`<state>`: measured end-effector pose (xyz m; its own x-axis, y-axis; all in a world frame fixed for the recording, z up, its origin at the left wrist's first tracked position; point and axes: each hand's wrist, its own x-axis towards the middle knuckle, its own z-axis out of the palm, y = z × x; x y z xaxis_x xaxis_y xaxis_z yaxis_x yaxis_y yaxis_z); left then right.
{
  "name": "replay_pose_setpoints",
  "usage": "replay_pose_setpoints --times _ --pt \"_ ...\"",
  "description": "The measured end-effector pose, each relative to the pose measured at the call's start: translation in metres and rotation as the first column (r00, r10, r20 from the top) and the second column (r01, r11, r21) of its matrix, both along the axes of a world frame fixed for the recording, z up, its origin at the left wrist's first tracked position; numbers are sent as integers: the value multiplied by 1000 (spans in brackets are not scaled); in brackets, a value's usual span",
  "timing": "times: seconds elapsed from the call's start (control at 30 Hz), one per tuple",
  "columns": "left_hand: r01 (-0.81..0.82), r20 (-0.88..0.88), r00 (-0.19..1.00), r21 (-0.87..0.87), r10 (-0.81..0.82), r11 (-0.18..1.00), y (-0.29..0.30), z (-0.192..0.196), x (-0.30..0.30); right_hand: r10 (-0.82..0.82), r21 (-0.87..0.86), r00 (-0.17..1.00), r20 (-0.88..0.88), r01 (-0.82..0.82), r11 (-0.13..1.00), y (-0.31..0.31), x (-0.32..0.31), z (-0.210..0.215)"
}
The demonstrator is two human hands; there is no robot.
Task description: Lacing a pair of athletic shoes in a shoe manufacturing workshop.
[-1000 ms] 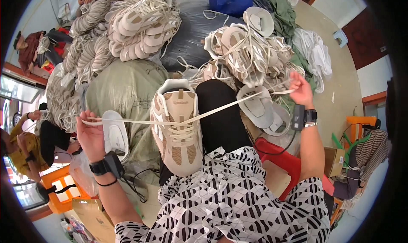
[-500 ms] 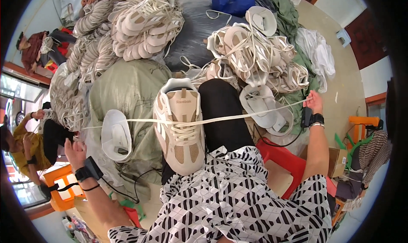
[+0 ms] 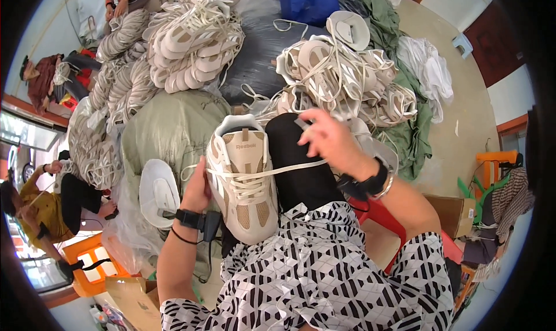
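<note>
Braces the left hand [image 3: 198,189] against the left side of the beige shoe [image 3: 248,157], with the fingers mostly hidden; unable to say whether gripping or only steadying. Holds the right hand [image 3: 336,144] over the black trouser leg [image 3: 307,189], just right of the shoe, with fingers bent and narrow at a small grey piece [image 3: 302,122]; too blurred to say whether pinching it. Has the shoe on the lap, toe near and heel far, with the pale lace [image 3: 295,167] crossing the tongue and running right, below the right hand. Seems to be midway through lacing; calls next, probably, for taking up the right-hand run of lace and steadying the shoe. Shows, farther out, a white shoe-shaped piece [image 3: 157,193] on the left, a shoe stack [image 3: 194,41] far left and a looser shoe heap [image 3: 341,70] far right.
</note>
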<state>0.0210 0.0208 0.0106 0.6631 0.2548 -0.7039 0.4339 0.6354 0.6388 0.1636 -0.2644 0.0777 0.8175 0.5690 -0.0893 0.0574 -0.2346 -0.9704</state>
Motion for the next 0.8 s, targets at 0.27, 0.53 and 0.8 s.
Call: replay_pose_setpoints --times 0.27,0.53,0.8 --pt "-149 -31 988 85 152 985 51 -21 -9 513 -456 718 470 -301 838 22 -31 -16" --pt "-650 131 748 -55 651 758 293 -116 -177 462 -331 660 593 -324 886 37 -29 -16" --pt "-762 165 647 104 744 640 370 -131 -316 498 -405 531 685 -291 867 36 -23 -16"
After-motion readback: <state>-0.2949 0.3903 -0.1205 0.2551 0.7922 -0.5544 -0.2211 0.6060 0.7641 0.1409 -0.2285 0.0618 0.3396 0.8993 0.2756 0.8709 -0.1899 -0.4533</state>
